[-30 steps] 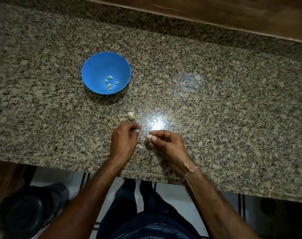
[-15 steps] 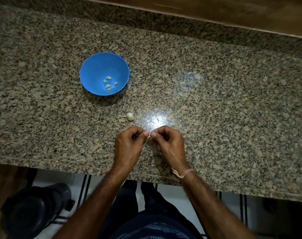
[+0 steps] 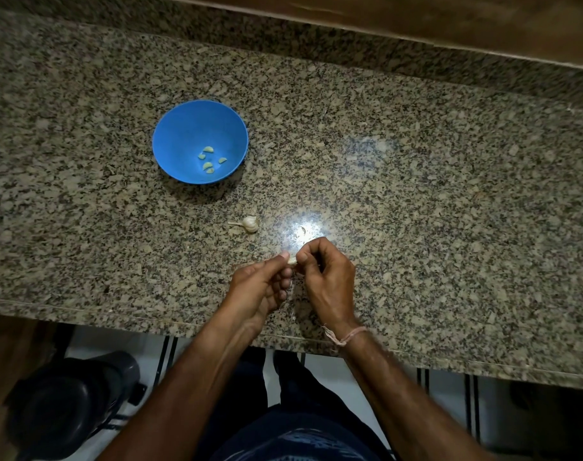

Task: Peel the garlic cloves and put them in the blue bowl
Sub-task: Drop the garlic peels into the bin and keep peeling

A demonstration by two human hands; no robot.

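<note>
You have one garlic clove (image 3: 292,260) pinched between both hands just above the near part of the granite counter (image 3: 416,201). Your left hand (image 3: 262,289) is turned palm up, thumb and fingertips closed on the clove from the left, while your right hand (image 3: 328,281) curls over it from the right, thumb and forefinger nipping its other end. That two-sided pinch makes sense: one hand steadies the clove so the other can pick at the skin, though the clove is too small here to tell how much skin is off. You work low and close to your body, so loose skin would likely fall on the counter and not into the bowl. The blue bowl (image 3: 183,134) sits well apart, up and to the left, with a few peeled cloves (image 3: 210,159) lying at its bottom, kept away from the mess. The rest of the garlic bulb (image 3: 249,223) lies on the counter between the bowl and your hands, near enough to reach for the next clove. Judging by this, you are mid-peel; the clove must still be carried left to the bowl.
</note>
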